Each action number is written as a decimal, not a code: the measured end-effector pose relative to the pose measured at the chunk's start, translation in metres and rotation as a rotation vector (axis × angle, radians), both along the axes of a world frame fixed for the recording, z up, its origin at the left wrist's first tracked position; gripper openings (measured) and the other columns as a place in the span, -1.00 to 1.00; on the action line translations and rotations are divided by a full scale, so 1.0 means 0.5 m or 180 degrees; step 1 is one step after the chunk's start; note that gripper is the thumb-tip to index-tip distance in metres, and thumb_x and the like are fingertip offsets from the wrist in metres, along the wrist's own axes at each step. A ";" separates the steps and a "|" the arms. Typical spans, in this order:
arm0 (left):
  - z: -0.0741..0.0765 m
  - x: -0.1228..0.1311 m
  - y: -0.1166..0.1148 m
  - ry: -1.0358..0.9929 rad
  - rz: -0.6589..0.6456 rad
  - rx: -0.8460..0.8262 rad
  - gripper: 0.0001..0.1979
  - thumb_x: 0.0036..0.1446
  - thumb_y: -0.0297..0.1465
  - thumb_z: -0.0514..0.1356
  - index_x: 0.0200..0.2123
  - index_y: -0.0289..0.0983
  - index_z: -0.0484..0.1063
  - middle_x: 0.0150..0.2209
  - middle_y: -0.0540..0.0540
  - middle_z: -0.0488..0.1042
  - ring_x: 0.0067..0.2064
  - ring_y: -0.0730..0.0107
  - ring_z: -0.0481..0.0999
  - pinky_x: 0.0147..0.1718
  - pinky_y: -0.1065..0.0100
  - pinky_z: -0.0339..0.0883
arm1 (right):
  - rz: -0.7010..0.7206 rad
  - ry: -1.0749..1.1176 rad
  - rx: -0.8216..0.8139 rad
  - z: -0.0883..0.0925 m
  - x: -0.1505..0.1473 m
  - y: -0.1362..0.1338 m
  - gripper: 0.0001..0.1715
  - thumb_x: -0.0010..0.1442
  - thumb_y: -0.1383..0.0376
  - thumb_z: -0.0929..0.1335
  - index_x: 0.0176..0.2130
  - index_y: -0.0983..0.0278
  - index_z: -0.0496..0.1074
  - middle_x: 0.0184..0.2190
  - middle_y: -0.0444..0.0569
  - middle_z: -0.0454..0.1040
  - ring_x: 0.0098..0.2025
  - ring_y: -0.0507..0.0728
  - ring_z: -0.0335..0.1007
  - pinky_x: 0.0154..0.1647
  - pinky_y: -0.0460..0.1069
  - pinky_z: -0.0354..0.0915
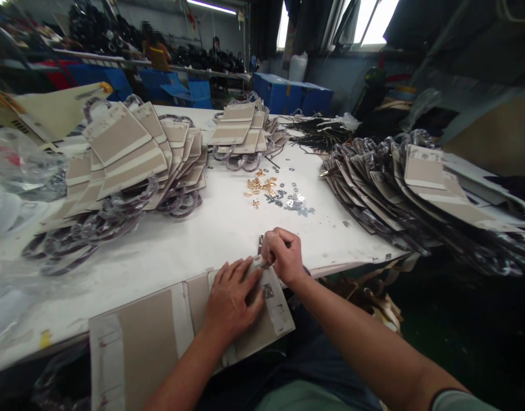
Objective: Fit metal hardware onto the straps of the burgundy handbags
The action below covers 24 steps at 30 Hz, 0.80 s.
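A long beige bag panel [148, 319] with white strips across it lies at the near table edge, partly overhanging it. My left hand [232, 297] presses flat on the panel, fingers spread. Close beside its fingertips my right hand [283, 254] is closed in a fist-like pinch at the panel's far edge; what it grips is hidden. A small square metal plate [268, 291] sits on the panel's right end. Just past the right hand a short dark strap piece [261, 242] shows. Farther off lie gold metal fittings [260, 185] and loose silver plates [297, 201].
Stacked bag panels with plastic-wrapped handles stand on the white table [211, 228]: a left pile [133, 154], a middle pile [236, 125] and a right pile [425, 171]. Dark straps [317, 131] lie at the back. Blue boxes [279, 91] and other people are beyond.
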<state>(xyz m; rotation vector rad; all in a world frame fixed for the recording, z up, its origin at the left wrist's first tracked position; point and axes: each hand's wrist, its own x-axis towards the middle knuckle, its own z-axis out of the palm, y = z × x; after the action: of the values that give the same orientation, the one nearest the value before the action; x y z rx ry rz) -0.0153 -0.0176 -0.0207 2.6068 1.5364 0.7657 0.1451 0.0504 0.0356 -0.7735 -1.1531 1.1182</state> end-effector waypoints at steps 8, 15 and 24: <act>0.033 0.002 0.046 -0.0383 0.0715 -0.0836 -0.60 0.33 -0.29 0.13 0.18 -0.22 0.45 0.11 -0.21 0.57 0.17 0.08 0.48 0.20 0.08 0.30 | 0.0132 -0.0790 0.0248 0.009 0.002 -0.011 -0.40 0.36 0.05 0.37 -0.61 0.19 0.18 -0.70 -0.20 0.22 -0.59 0.02 0.09 -0.50 -0.01 0.10; 0.100 0.010 0.121 0.0056 0.1032 -0.1836 -0.63 0.23 0.00 0.16 -0.31 -0.11 0.63 -0.29 -0.12 0.67 -0.22 0.09 0.62 -0.30 0.25 0.29 | 0.0151 -0.0808 0.0153 0.013 0.007 -0.004 -0.41 0.34 0.03 0.37 -0.62 0.20 0.21 -0.70 -0.19 0.26 -0.60 0.03 0.14 -0.49 -0.02 0.15; 0.095 -0.006 0.176 0.0076 0.0961 -0.2432 -0.58 0.07 0.09 0.22 -0.51 -0.12 0.58 -0.51 -0.02 0.56 -0.42 0.28 0.52 -0.46 0.31 0.09 | 0.0402 -0.0463 0.0163 0.077 -0.003 0.002 -0.37 0.36 0.02 0.37 -0.64 0.19 0.23 -0.73 -0.18 0.25 -0.65 0.03 0.14 -0.54 -0.01 0.14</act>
<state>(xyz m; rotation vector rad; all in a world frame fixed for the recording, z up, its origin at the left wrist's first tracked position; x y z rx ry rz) -0.0182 0.0703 0.0267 1.8588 1.7849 0.0909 0.1438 0.0513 0.0744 -0.7604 -1.3633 1.1467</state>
